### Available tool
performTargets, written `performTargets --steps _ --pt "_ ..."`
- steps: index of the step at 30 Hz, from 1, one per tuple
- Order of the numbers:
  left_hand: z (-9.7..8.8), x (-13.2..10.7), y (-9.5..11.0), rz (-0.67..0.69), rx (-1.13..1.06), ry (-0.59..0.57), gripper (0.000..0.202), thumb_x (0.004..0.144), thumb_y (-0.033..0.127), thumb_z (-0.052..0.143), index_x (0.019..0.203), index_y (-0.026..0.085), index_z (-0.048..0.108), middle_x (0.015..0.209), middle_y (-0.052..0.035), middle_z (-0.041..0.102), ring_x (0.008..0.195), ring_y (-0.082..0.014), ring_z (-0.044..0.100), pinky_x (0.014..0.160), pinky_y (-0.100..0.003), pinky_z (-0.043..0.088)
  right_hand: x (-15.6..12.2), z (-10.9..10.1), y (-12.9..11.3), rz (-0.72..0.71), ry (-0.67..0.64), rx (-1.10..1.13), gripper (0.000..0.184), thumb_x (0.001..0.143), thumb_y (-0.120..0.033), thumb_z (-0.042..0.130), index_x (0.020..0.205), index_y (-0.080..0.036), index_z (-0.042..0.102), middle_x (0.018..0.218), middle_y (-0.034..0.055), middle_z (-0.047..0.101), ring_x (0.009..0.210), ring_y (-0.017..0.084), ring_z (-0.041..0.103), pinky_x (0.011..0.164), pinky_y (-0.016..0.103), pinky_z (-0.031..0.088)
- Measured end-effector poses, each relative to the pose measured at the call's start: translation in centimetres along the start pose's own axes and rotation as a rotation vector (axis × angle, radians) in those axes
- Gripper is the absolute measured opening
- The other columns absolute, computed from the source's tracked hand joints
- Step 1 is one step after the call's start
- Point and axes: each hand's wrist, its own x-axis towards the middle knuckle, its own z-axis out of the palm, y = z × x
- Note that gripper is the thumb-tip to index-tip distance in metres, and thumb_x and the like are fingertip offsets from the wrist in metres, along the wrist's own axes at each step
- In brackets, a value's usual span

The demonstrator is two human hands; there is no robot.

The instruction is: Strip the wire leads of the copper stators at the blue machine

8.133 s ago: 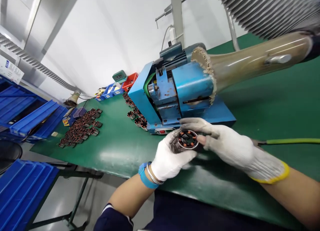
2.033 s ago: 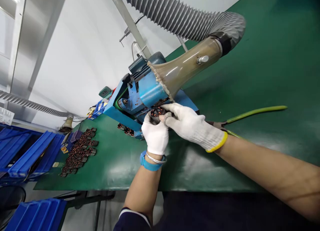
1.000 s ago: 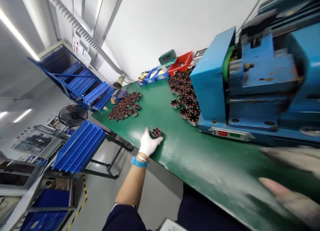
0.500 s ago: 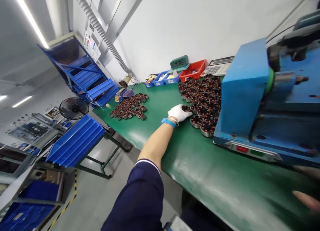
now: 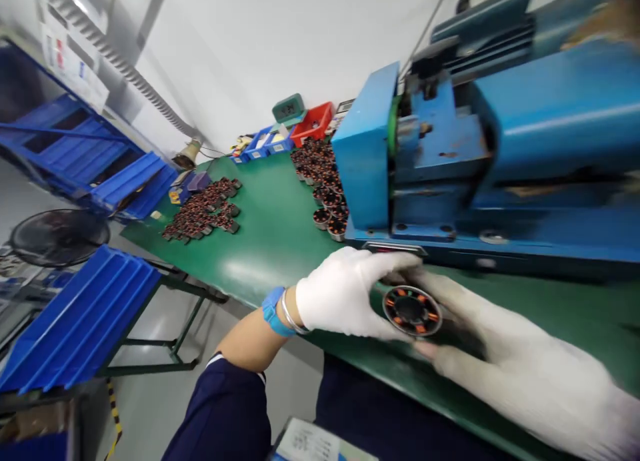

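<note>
From my seat behind the head camera I have the wound ring [image 5: 421, 328] right of centre, in the lower half of the frame, in front of the blue machine [image 5: 365, 161] and near the front edge of the green bench [image 5: 270, 234]. Its round face is turned up toward me, slightly tilted, orange coils spaced around a dark middle.

The white-gloved left hand [image 5: 345, 291] curves in from the left, fingers over the top of the ring and thumb along its lower rim; I read that as a pinch on the outer wall. The right hand [image 5: 510, 354] comes in from the lower right, fingers bent behind the ring, a bare thumb tip just under the rim. Blur there means I cannot tell whether it bears any weight.

More rings stand in a close cluster [image 5: 320, 174] against the machine's left side, and others lie in a pile [image 5: 200, 211] left of centre.

My guess is that the ring is metal: stiff, compact, fairly heavy for its size, and a bit slippery on its smooth wall through fabric gloves. The coils look like the fragile part. I'd take hold at opposite sides of the outer wall, fingertips clear of the windings.
</note>
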Motion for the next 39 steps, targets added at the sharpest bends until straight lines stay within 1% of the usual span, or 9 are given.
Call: performTargets --steps 3,7,9,12,15,20,26,35,39 --pt "1.9 2.4 1.3 -0.07 -0.167 0.045 0.089 0.064 0.036 0.096 0.144 0.025 0.059 0.123 -0.0089 0.077 0.096 -0.0269 0.079 0.098 -0.039 0.062 0.6 -1.5 -0.9 0.05 0.049 0.17 0.064 0.092 -0.034 0.069 0.153 -0.042 0.052 0.14 0.0029 0.072 0.11 0.034 0.078 0.087 0.041 0.071" --pt "3.9 4.1 1.1 -0.131 -0.518 0.206 0.1 0.061 0.027 0.096 0.148 0.022 0.047 0.154 -0.019 0.058 0.099 -0.0256 0.078 0.095 -0.042 0.064 1.7 -3.0 -1.1 0.232 0.249 0.37 0.043 0.082 -0.032 0.078 0.124 -0.032 0.068 0.11 0.0049 0.082 0.088 0.031 0.082 0.076 0.037 0.072" --pt "4.9 4.5 0.9 -0.151 -0.63 0.162 0.086 0.066 0.023 0.09 0.142 0.019 0.05 0.149 -0.0209 0.062 0.109 -0.0297 0.077 0.099 -0.045 0.063 2.2 -3.1 -0.8 0.286 0.372 0.347 0.043 0.078 -0.033 0.08 0.119 -0.028 0.067 0.101 0.0067 0.081 0.079 0.031 0.081 0.069 0.038 0.072" --pt "6.5 5.2 1.2 -0.156 -0.659 0.083 0.081 0.063 0.02 0.09 0.137 0.017 0.057 0.136 -0.0183 0.071 0.124 -0.0353 0.072 0.112 -0.051 0.056 2.7 -2.9 -0.1 0.258 0.476 0.175 0.045 0.078 -0.036 0.079 0.12 -0.025 0.068 0.104 0.0103 0.078 0.086 0.034 0.079 0.073 0.047 0.07" --pt "7.5 6.5 2.2 -0.193 -0.71 0.137 0.082 0.059 0.026 0.096 0.134 0.018 0.063 0.132 -0.0144 0.075 0.126 -0.0358 0.07 0.117 -0.052 0.053 3.3 -2.9 0.5 0.225 0.524 0.051 0.042 0.08 -0.038 0.079 0.118 -0.022 0.071 0.104 0.0126 0.076 0.09 0.035 0.076 0.077 0.05 0.068" --pt "7.5 9.1 3.8 -0.283 -0.736 0.269 0.057 0.063 0.03 0.093 0.115 0.017 0.074 0.115 -0.0104 0.081 0.11 -0.0305 0.076 0.107 -0.049 0.06 5.0 -3.7 0.4 0.26 0.598 -0.064 0.036 0.079 -0.041 0.072 0.108 -0.02 0.075 0.097 0.0114 0.076 0.085 0.033 0.074 0.071 0.046 0.065" --pt "7.1 10.5 4.6 -0.278 -0.688 0.389 0.032 0.072 0.026 0.086 0.102 0.018 0.078 0.104 -0.0049 0.082 0.103 -0.0251 0.077 0.104 -0.044 0.06 6.3 -4.4 -0.3 0.225 0.63 -0.098 0.035 0.08 -0.037 0.065 0.107 -0.017 0.076 0.098 0.0123 0.076 0.088 0.031 0.073 0.082 0.044 0.064" --pt "7.4 11.0 4.8 -0.283 -0.647 0.405 0.03 0.073 0.025 0.085 0.1 0.018 0.076 0.102 -0.0049 0.081 0.101 -0.0248 0.077 0.106 -0.045 0.059 6.3 -4.6 -0.2 0.217 0.605 -0.081 0.035 0.082 -0.035 0.062 0.111 -0.018 0.075 0.103 0.0135 0.077 0.096 0.033 0.075 0.087 0.047 0.064" --pt "7.6 9.7 4.7 -0.272 -0.59 0.41 0.04 0.07 0.026 0.086 0.106 0.018 0.07 0.104 -0.0076 0.08 0.105 -0.0279 0.076 0.108 -0.048 0.057 5.4 -4.3 -0.7 0.204 0.601 -0.072 0.035 0.082 -0.031 0.063 0.112 -0.019 0.074 0.105 0.0135 0.077 0.094 0.033 0.075 0.083 0.046 0.065"
